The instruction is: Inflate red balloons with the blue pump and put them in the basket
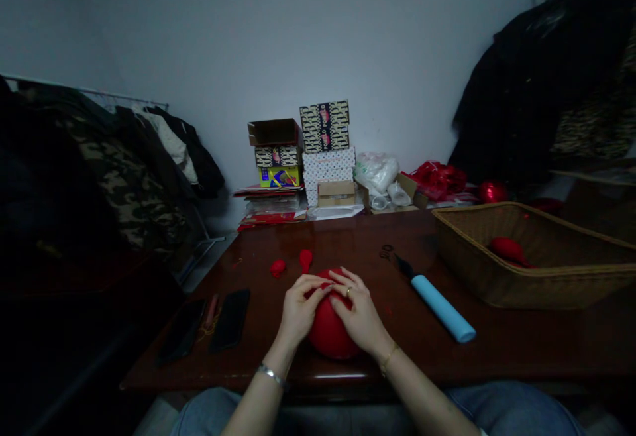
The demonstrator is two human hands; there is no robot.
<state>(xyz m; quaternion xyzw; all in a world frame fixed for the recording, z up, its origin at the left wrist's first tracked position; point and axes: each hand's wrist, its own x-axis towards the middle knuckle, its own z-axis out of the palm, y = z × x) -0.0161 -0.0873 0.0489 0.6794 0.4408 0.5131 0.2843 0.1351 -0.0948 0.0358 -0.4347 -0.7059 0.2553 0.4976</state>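
A round, inflated red balloon (334, 340) rests at the table's front edge between my hands. The fingers of my left hand (299, 310) are pinched together at the balloon's top, near its neck. My right hand (362, 317), with a ring on one finger, grips the same spot from the other side, its fingertips meeting the left ones. The neck itself is hidden under my fingers. Just beyond lie a small uninflated red balloon (306, 260) and a crumpled red piece (277, 268). To the right lies a light blue hand pump (442, 308) with a black nozzle.
Two dark phones (230, 320) lie at the left of the brown table (348, 237). A wicker basket (536, 287) at the right holds a red balloon (507, 249). Stacked boxes (325, 128) and plastic bags (377, 174) line the back; clothes hang at both sides.
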